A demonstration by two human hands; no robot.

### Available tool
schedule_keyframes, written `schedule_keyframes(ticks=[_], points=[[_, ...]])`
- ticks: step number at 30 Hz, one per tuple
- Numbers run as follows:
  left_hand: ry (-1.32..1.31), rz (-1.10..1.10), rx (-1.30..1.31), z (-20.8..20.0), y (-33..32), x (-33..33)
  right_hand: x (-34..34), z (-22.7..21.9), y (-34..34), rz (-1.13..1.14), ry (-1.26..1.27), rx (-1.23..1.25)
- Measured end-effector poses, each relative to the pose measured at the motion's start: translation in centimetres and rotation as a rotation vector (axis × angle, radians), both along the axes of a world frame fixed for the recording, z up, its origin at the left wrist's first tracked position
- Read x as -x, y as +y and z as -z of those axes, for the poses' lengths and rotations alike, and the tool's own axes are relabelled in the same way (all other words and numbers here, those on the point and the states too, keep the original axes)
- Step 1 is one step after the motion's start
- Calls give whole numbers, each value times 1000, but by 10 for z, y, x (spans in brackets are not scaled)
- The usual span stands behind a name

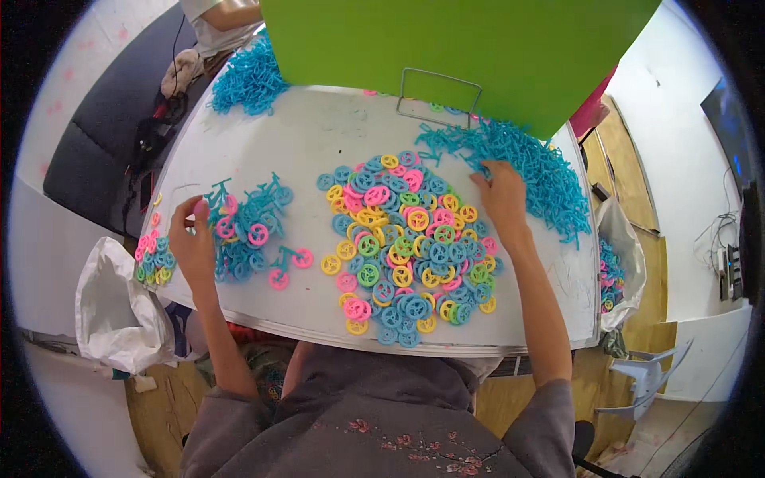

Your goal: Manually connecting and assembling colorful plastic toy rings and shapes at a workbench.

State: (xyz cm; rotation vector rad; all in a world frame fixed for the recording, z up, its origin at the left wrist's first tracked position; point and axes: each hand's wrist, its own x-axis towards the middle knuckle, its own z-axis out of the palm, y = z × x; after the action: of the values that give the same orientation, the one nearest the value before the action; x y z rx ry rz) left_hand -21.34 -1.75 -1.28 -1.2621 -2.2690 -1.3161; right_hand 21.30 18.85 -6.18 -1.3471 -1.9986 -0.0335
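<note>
The right hand (504, 197) is at the left edge of the far-right pile of blue sticks (538, 171); thumb and forefinger are slightly apart, though whether they grip a stick I cannot tell. The left hand (191, 239) is beside the wheeled sticks (267, 211) at left on the table (315, 151); its fingers curl, their grip unclear. The loose wheels (402, 239) lie mid-table, near side. Best, I judge, to pinch one stick by its end, lifting gently so tangled neighbours stay behind.
</note>
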Motion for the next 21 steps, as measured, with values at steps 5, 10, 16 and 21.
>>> schedule_keyframes(ticks=[5,10,16,21], points=[[169,-168,-164,-11,1,-47,-3,-12,-10,52,87,19],[-20,215,-276,-18,10,-129,-27,-42,-25,68,505,347],[-510,673,-230,-15,20,-207,-9,-62,-63,-20,601,400],[-732,813,-116,-15,25,-251,29,-82,-141,-74,681,537]])
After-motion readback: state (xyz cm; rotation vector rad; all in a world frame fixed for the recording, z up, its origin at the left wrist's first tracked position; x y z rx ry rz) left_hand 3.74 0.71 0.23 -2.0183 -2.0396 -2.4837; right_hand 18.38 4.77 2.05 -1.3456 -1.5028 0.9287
